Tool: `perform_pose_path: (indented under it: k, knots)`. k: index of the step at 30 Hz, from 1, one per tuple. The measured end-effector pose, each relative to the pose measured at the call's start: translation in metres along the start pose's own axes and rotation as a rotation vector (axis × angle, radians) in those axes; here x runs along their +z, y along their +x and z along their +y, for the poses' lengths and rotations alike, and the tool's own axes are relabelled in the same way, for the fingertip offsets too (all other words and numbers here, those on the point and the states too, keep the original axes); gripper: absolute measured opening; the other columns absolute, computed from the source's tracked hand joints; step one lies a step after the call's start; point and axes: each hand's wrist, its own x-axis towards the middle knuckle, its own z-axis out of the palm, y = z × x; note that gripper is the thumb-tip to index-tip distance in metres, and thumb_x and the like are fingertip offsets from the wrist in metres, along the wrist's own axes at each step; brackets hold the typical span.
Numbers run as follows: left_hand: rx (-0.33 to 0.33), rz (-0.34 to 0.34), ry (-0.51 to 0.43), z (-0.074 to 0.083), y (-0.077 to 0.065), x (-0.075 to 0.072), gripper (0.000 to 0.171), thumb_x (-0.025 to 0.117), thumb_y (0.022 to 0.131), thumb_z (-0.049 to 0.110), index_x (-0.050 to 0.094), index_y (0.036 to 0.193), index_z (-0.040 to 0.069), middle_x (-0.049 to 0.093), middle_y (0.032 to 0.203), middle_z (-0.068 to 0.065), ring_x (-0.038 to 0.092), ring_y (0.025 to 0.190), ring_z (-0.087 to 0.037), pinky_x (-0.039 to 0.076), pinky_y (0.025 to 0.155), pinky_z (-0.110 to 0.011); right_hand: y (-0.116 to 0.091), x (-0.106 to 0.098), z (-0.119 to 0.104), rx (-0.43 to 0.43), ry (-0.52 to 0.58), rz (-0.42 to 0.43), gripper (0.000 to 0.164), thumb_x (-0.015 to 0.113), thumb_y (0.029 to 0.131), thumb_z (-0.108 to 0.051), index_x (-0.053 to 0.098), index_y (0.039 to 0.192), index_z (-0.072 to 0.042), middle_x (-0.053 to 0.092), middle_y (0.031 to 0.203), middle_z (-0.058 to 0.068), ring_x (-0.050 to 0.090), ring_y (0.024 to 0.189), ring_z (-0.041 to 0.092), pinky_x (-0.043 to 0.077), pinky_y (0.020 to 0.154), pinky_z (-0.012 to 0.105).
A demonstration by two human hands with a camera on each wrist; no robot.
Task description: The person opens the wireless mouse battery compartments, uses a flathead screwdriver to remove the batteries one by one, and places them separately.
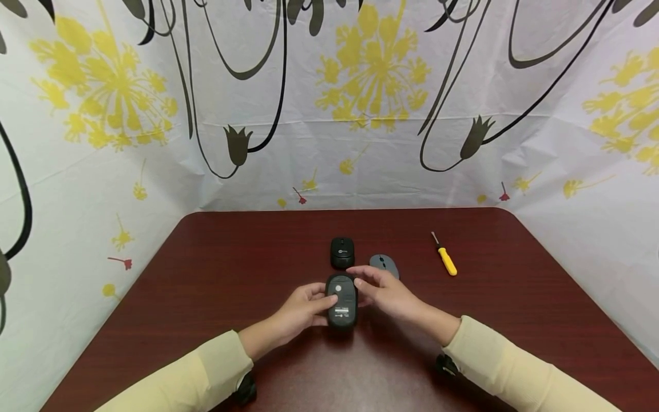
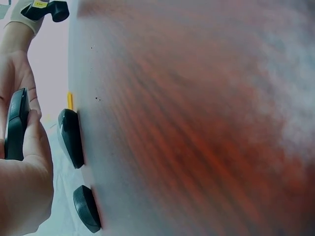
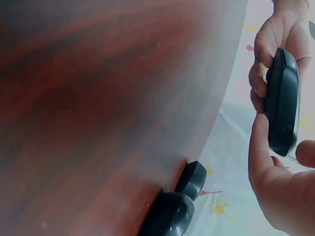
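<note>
A dark computer mouse [image 1: 342, 312] is held up over the table with its underside and white label facing the head camera. My left hand [image 1: 301, 312] grips it from the left, thumb across the underside and fingers behind. On the other side, my right hand [image 1: 388, 293] has its thumb tip at the mouse's edge and its index finger stretched past the top end. In the right wrist view, a fairly straight finger of that hand [image 3: 280, 189] reaches the back of the mouse [image 3: 282, 105], while its thumb stands slightly off the opposite face.
Just beyond the hands, a black mouse [image 1: 342, 253] lies on the dark red table [image 1: 247, 246]. Beside it is a grey mouse [image 1: 383, 263], partly covered by the right hand. A yellow-handled screwdriver [image 1: 445, 258] lies farther right. Patterned white cloth [image 1: 309, 166] hangs around the table.
</note>
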Motion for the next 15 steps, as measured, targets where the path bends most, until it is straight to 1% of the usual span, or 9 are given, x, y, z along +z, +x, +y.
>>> perform_pose_path:
  k: [4, 6, 8, 10, 12, 15]
  knots:
    - [-0.005, 0.001, -0.001, 0.001, -0.001, 0.000, 0.043, 0.058, 0.086, 0.016, 0.043, 0.118, -0.009, 0.057, 0.106, -0.020, 0.059, 0.090, -0.025, 0.050, 0.072, -0.039, 0.001, -0.002, 0.002, -0.123, -0.276, 0.082, 0.037, 0.049, 0.089, -0.037, 0.048, 0.124, -0.024, 0.056, 0.110, -0.001, 0.057, 0.089, 0.007, 0.048, 0.073, 0.029]
    - [-0.009, -0.003, -0.003, 0.001, -0.002, 0.001, 0.044, 0.058, 0.086, 0.016, 0.043, 0.118, -0.009, 0.057, 0.107, -0.019, 0.059, 0.090, -0.025, 0.050, 0.072, -0.038, 0.002, -0.003, 0.003, -0.182, -0.369, 0.107, 0.037, 0.051, 0.087, -0.040, 0.048, 0.122, -0.028, 0.057, 0.106, -0.006, 0.055, 0.089, 0.004, 0.048, 0.073, 0.027]
    - [-0.009, -0.009, -0.004, 0.001, -0.003, 0.001, 0.043, 0.058, 0.086, 0.016, 0.043, 0.118, -0.009, 0.057, 0.107, -0.019, 0.059, 0.091, -0.025, 0.050, 0.072, -0.039, 0.002, -0.002, 0.002, -0.231, -0.407, 0.101, 0.040, 0.054, 0.085, -0.039, 0.047, 0.123, -0.027, 0.057, 0.103, -0.009, 0.054, 0.090, 0.003, 0.048, 0.074, 0.027]
    - [-0.008, -0.014, -0.004, 0.002, -0.003, 0.001, 0.043, 0.057, 0.087, 0.017, 0.043, 0.118, -0.008, 0.057, 0.106, -0.019, 0.059, 0.091, -0.025, 0.050, 0.072, -0.039, 0.001, -0.001, -0.002, -0.263, -0.436, 0.088, 0.044, 0.059, 0.083, -0.036, 0.047, 0.123, -0.024, 0.057, 0.104, -0.009, 0.054, 0.091, 0.003, 0.047, 0.075, 0.028]
    - [-0.009, -0.016, -0.001, 0.002, -0.004, 0.001, 0.043, 0.057, 0.087, 0.018, 0.043, 0.118, -0.008, 0.057, 0.106, -0.019, 0.059, 0.091, -0.025, 0.050, 0.073, -0.039, -0.002, 0.001, -0.010, -0.286, -0.439, 0.064, 0.047, 0.063, 0.081, -0.030, 0.047, 0.124, -0.018, 0.056, 0.107, -0.005, 0.055, 0.091, 0.008, 0.048, 0.075, 0.030]
    - [-0.009, -0.016, 0.002, 0.003, -0.005, 0.002, 0.043, 0.056, 0.087, 0.019, 0.043, 0.119, -0.007, 0.057, 0.106, -0.019, 0.059, 0.091, -0.025, 0.050, 0.073, -0.039, -0.006, 0.005, -0.022, -0.298, -0.441, 0.027, 0.049, 0.067, 0.079, -0.021, 0.048, 0.123, -0.011, 0.055, 0.109, 0.002, 0.056, 0.089, 0.015, 0.050, 0.073, 0.032]
